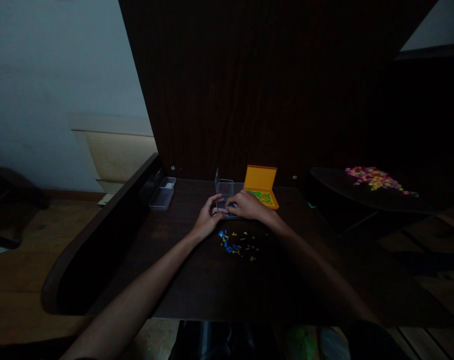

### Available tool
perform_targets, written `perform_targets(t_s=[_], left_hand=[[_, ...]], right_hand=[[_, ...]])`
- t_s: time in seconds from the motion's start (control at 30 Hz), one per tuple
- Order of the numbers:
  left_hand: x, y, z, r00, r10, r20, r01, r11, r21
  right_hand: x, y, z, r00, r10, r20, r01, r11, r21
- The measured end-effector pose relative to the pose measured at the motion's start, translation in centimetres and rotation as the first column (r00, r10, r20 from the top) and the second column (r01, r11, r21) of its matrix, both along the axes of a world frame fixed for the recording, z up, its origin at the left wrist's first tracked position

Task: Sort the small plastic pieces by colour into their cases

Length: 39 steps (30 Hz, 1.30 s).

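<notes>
The room is dim: a tall dark panel [268,85] rises at twelve o'clock, pale wall [54,75] at ten, wooden floor [20,270] at eight.

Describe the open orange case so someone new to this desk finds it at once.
On the dark wooden desk, look to the back edge under the tall dark panel. Just beyond the right hand sits an orange plastic case, lid standing open, green pieces in its tray. The two clear plastic boxes left of it are colourless.
</notes>
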<state>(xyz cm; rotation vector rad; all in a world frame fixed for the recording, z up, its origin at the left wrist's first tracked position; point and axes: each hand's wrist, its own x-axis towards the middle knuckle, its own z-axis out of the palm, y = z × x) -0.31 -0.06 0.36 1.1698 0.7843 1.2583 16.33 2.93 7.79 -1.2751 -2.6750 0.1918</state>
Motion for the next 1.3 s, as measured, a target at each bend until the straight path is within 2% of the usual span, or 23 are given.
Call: perform_targets(t_s=[0.3,0.5,0.63,0.73,0.87,1.03,1.3], left_hand=[[0.0,0.2,-0.5,0.999,-0.037,0.007,0.037,0.998,0.043],[-0.1,0.1,-0.2,1.0,-0.013,-0.027,0.014,0.999,0.034],[-0.1,0.1,0.0,1.0,-0.001,-0.026,0.001,1.0,0.018],[-0.1,0.0,0.0,1.0,0.007,-0.025,-0.006,1.0,0.011],[-0.2,0.0,-0.1,0.999,0.018,-0.042,-0.017,1.0,0.012],[-0.4,0.1,-0.1,0.998,0.03,-0.051,-0.029,0.999,0.021],[-0.3,0.0,0.0,0.999,0.016,-0.046,-0.015,1.0,0.014]], right_hand=[[0.1,0.2,-0.2,0.999,-0.032,-0.021,0.033,0.999,0.02],[1.6,-0.8,0.9,0.993,-0.051,-0.103,0.05,0.999,-0.009],[2.7,-3.0,1.1,0.992,0.035,-0.121,-0.047,0.994,-0.099],[3.1,-4.8,0.5,0.988,0.119,-0.103,-0.137,0.971,-0.197],[3.2,-6.4,-0.8,0.985,0.155,-0.074,-0.169,0.95,-0.263],[3.3,-7.0,-2.3,0.99,0.137,-0.033,-0.141,0.958,-0.25],[3.5,-7.4,-3.6,0.994,0.113,0.006,-0.109,0.971,-0.214]])
